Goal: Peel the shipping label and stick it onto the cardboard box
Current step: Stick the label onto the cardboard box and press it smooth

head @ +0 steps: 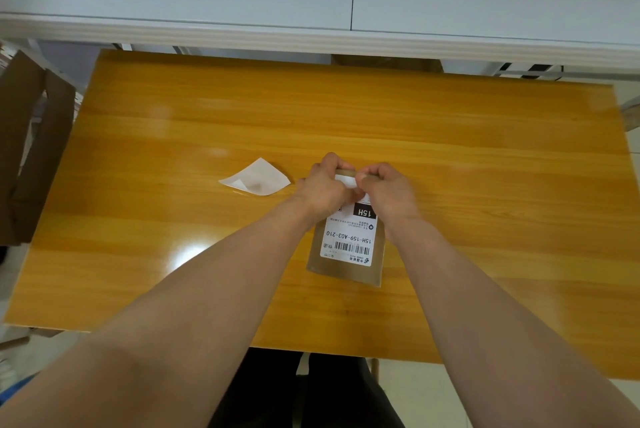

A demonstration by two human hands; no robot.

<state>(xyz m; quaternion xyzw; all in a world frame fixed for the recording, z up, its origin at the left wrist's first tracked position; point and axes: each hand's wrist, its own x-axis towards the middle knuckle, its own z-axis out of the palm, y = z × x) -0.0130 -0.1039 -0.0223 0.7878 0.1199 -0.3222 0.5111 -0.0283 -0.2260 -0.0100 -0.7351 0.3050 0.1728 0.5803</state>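
Note:
A flat brown cardboard box [346,270] lies on the wooden table [485,168] just in front of me. A white shipping label [348,244] with a barcode and black "15H" block lies on its top face. My left hand [323,185] and my right hand [389,190] sit together at the far end of the box, fingers curled, pinching the label's far edge against the box rim. A curled white backing sheet [258,178] lies on the table to the left of my hands.
A dark brown cardboard piece [31,150] stands off the table's left edge. A white shelf edge [311,33] runs along the back. The table's near edge is close to my lap.

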